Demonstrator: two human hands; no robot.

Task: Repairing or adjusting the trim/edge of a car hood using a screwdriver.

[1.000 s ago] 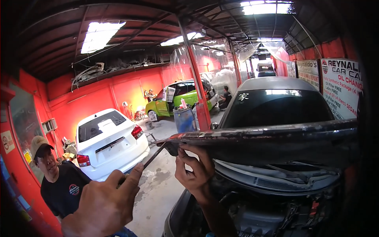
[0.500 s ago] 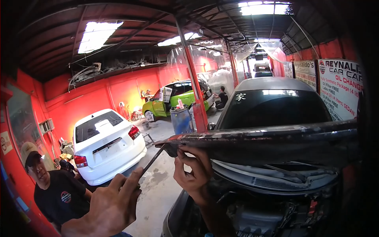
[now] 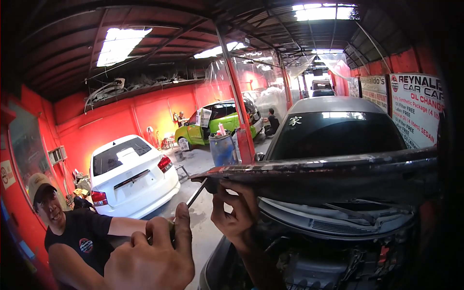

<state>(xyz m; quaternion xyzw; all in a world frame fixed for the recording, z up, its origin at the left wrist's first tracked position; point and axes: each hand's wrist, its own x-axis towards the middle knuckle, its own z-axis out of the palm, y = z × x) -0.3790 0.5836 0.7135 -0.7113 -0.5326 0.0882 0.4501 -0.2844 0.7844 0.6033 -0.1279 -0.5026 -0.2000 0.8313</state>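
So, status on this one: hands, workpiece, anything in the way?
Left hand gripping thin tool, tip at left end of dark panel. Right hand at panel's underside. Co-worker's arm behind left hand; tool shaft in plain view.

Daylight blazes through blown-out skylights [image 3: 122, 47] in a dim roof [image 3: 58, 55], warm glow washes the red wall [image 3: 121, 115], glints streak the dark panel [image 3: 328, 176], the engine bay [image 3: 321, 266] sinks into shadow, fisheye edges fade black.
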